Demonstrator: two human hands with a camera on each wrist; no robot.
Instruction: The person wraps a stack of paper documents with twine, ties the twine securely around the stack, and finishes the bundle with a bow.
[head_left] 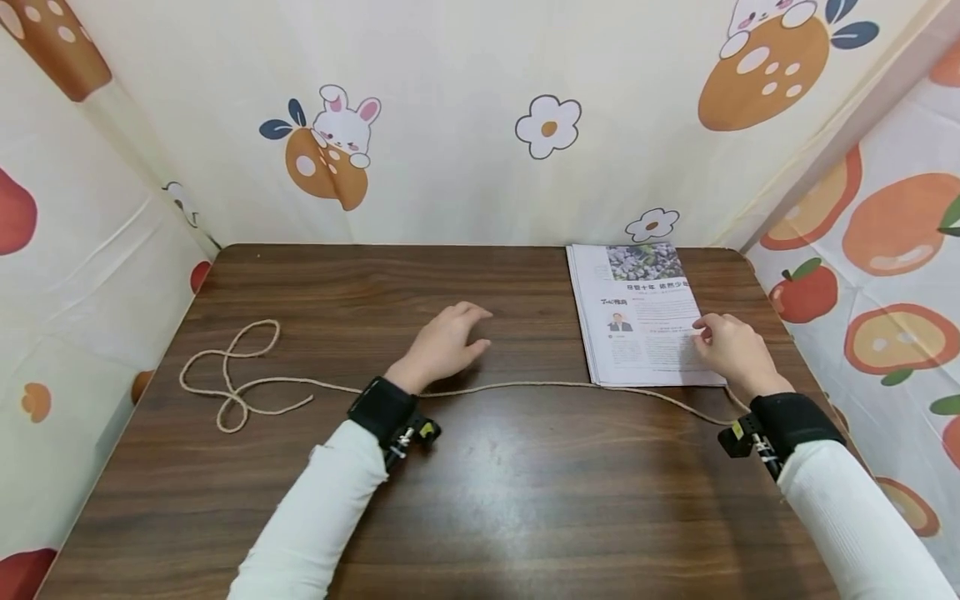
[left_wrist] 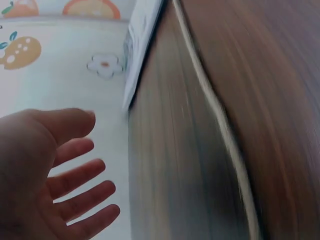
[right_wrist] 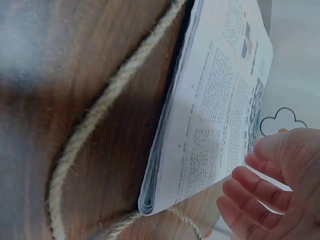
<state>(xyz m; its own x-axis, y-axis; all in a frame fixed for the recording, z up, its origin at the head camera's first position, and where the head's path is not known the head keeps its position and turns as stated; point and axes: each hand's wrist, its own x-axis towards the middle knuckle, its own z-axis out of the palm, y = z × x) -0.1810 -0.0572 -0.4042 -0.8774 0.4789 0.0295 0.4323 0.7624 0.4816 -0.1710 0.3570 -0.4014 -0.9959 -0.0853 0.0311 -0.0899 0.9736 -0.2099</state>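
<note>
A folded stack of newspapers [head_left: 641, 354] lies at the back right of the table. Along its near edge runs a long beige rope [head_left: 517, 384], which bends back near the stack's front right corner. My right hand [head_left: 737, 353] hovers at the newspapers' right edge with fingers loosely bent; in the right wrist view nothing shows between thumb and fingers. Left of the stack, my left hand [head_left: 442, 346] is over the table with its fingers spread and holding nothing. The rope [left_wrist: 220, 115] passes beside that hand, apart from it.
At the table's left, the rope's far part lies in loose loops with a free end. The brown wooden table [head_left: 517, 500] meets a patterned cloth wall [head_left: 457, 125] at its back edge. Another printed cloth [head_left: 892, 275] hangs along the right side.
</note>
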